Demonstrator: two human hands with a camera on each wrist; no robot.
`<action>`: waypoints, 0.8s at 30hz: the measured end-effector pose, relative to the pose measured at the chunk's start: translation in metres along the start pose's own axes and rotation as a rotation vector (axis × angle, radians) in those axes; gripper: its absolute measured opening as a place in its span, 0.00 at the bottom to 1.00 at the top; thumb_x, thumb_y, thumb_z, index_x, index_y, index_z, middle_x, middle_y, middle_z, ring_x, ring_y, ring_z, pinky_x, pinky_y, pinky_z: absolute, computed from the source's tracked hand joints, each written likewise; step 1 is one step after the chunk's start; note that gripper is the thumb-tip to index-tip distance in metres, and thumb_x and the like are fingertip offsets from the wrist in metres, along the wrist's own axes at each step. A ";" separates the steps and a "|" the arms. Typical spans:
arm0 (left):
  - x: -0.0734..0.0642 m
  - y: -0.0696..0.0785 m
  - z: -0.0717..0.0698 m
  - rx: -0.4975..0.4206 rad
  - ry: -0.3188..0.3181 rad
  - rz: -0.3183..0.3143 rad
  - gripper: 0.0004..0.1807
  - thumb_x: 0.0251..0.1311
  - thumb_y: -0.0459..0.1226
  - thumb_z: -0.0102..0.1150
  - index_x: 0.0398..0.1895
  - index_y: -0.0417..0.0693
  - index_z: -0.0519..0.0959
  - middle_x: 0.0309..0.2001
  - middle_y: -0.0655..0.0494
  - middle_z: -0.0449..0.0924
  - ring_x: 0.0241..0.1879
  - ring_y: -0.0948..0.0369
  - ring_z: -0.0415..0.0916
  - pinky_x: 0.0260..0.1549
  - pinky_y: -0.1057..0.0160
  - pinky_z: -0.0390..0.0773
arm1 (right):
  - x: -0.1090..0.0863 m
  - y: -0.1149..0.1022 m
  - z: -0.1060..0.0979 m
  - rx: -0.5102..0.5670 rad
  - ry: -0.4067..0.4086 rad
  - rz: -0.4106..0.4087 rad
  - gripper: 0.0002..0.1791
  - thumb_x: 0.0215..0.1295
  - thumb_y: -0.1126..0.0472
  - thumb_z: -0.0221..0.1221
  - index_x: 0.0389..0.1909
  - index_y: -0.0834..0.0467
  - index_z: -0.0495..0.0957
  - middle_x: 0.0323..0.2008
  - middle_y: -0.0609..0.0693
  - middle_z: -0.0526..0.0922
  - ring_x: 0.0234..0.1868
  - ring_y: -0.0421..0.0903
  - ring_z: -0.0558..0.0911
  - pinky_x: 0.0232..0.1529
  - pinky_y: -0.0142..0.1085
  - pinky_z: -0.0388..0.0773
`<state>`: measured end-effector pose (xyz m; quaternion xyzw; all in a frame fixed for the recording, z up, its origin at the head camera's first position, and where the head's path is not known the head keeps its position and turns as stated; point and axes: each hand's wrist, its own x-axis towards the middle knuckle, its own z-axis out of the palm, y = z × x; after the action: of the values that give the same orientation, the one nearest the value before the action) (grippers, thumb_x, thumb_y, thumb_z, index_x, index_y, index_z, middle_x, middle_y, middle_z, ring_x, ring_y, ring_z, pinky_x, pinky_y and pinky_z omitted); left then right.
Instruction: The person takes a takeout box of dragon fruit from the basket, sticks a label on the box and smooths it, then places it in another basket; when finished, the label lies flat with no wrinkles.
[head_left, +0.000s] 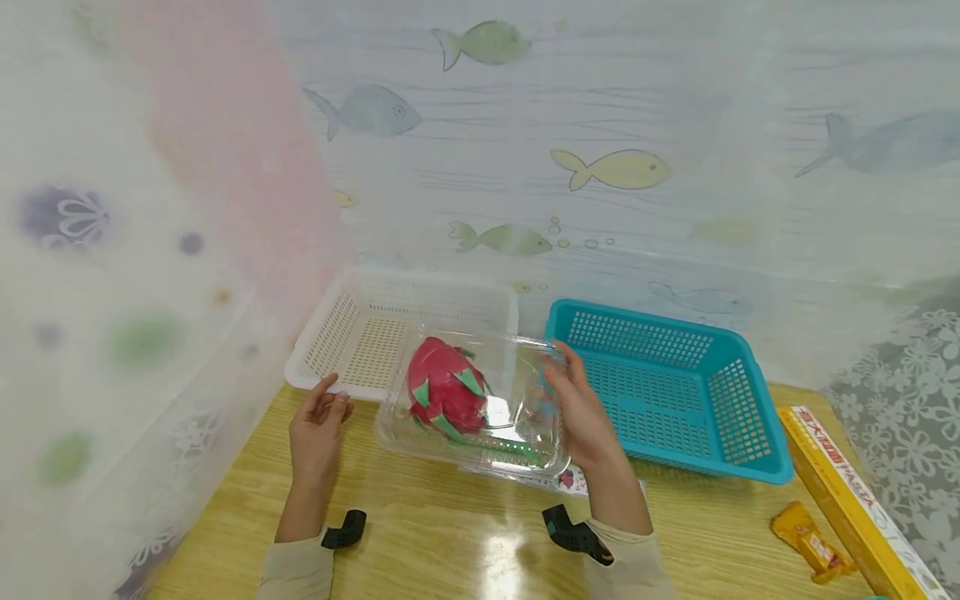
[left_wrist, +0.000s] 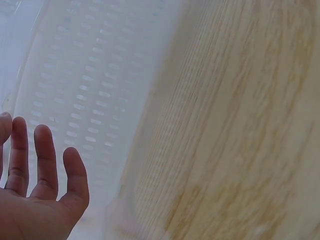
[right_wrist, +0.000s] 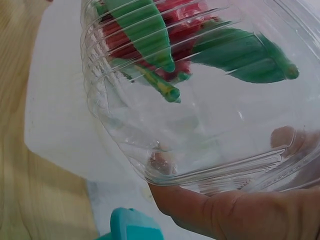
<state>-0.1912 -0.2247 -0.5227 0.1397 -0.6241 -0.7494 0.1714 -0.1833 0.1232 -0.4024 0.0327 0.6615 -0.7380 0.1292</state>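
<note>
A clear plastic box (head_left: 517, 367) is gripped at its right end by my right hand (head_left: 581, 412). Inside it lies a red dragon fruit (head_left: 446, 387) with green-tipped scales, toward the box's left side. The right wrist view shows the box's ribbed wall, the fruit's green scales (right_wrist: 245, 55) and my right fingers (right_wrist: 240, 210) under the edge. At the front left rim of a white perforated basket (head_left: 330, 354) is my left hand (head_left: 318, 425), its fingers loosely bent. In the left wrist view these fingers (left_wrist: 46, 160) are apart, next to the basket wall (left_wrist: 90, 100).
A blue perforated basket (head_left: 667, 400) stands right of the box. A yellow pasta box (head_left: 855, 500) and an orange-wrapped packet (head_left: 810, 542) lie at the right. Part of a printed card (head_left: 570, 479) shows beneath the plastic box. A fish-patterned curtain (head_left: 637, 225) hangs behind the baskets.
</note>
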 end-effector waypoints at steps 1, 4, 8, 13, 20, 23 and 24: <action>0.000 0.000 0.000 -0.001 -0.002 0.000 0.21 0.70 0.29 0.59 0.65 0.44 0.78 0.34 0.65 0.80 0.38 0.66 0.84 0.44 0.73 0.84 | -0.002 0.000 -0.001 0.004 0.005 0.003 0.28 0.84 0.50 0.43 0.78 0.39 0.47 0.81 0.49 0.50 0.74 0.64 0.64 0.58 0.51 0.78; 0.000 0.000 0.001 -0.003 -0.008 -0.002 0.21 0.70 0.29 0.59 0.65 0.44 0.78 0.33 0.65 0.80 0.38 0.66 0.84 0.44 0.73 0.84 | -0.008 0.000 -0.006 0.015 0.008 0.004 0.28 0.83 0.50 0.43 0.78 0.40 0.47 0.81 0.48 0.51 0.72 0.62 0.67 0.56 0.46 0.79; 0.000 0.001 0.003 -0.006 -0.007 -0.004 0.21 0.70 0.30 0.60 0.65 0.44 0.78 0.33 0.65 0.80 0.37 0.67 0.84 0.44 0.73 0.84 | -0.017 0.002 -0.013 0.026 0.004 0.012 0.29 0.84 0.51 0.43 0.78 0.41 0.46 0.81 0.48 0.49 0.72 0.62 0.67 0.57 0.43 0.80; -0.001 0.003 0.003 0.008 0.003 -0.015 0.22 0.69 0.34 0.62 0.66 0.43 0.77 0.35 0.62 0.80 0.37 0.66 0.84 0.44 0.72 0.84 | -0.029 0.005 -0.022 0.024 0.008 0.011 0.31 0.84 0.51 0.43 0.79 0.42 0.42 0.82 0.49 0.47 0.72 0.61 0.67 0.58 0.40 0.80; -0.001 0.003 0.001 0.018 0.002 -0.016 0.22 0.68 0.35 0.63 0.65 0.46 0.78 0.36 0.61 0.80 0.37 0.66 0.84 0.44 0.73 0.84 | -0.046 0.013 -0.033 0.000 0.031 0.006 0.30 0.84 0.50 0.42 0.79 0.43 0.42 0.82 0.49 0.47 0.73 0.63 0.67 0.53 0.38 0.83; -0.001 0.002 0.000 0.029 0.004 -0.021 0.23 0.68 0.35 0.62 0.66 0.46 0.77 0.35 0.63 0.80 0.38 0.66 0.85 0.44 0.73 0.84 | -0.053 0.016 -0.037 -0.007 0.041 0.012 0.29 0.84 0.49 0.42 0.78 0.41 0.43 0.82 0.48 0.47 0.73 0.63 0.67 0.52 0.39 0.84; -0.001 0.002 0.000 0.035 0.007 -0.024 0.23 0.68 0.35 0.62 0.66 0.46 0.77 0.35 0.64 0.80 0.38 0.66 0.85 0.44 0.73 0.84 | -0.055 0.017 -0.038 -0.004 0.041 0.017 0.29 0.84 0.49 0.42 0.78 0.41 0.43 0.81 0.48 0.46 0.73 0.63 0.66 0.52 0.39 0.84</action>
<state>-0.1901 -0.2243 -0.5209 0.1524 -0.6347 -0.7400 0.1622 -0.1312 0.1673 -0.4114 0.0531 0.6650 -0.7349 0.1218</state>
